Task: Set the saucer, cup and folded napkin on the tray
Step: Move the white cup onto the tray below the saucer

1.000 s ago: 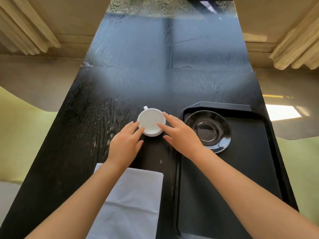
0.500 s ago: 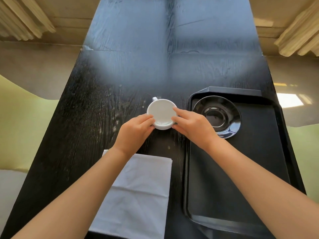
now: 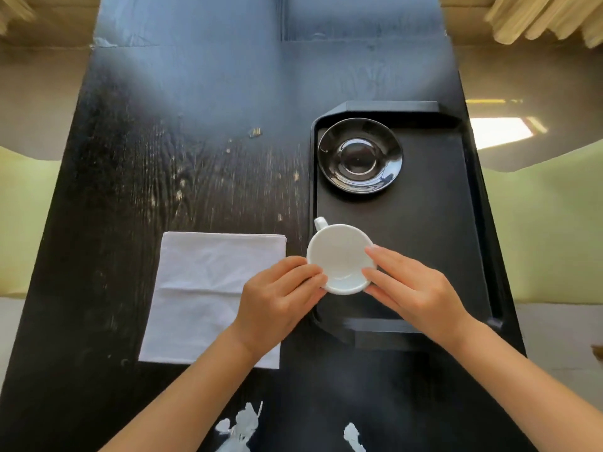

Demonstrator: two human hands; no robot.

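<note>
A long black wood-grain table, scuffed with pale marks, stands between pale green seats, with beige curtains hanging beyond.

Both forearms are bare from the lower edge of the view up to the wrists, with no sleeve, cuff or glove showing anywhere along them. The left hand wears no ring, watch or band, and the right hand is just as plain at the fingers and wrist. The fingernails that show are short and carry no visible polish.
</note>
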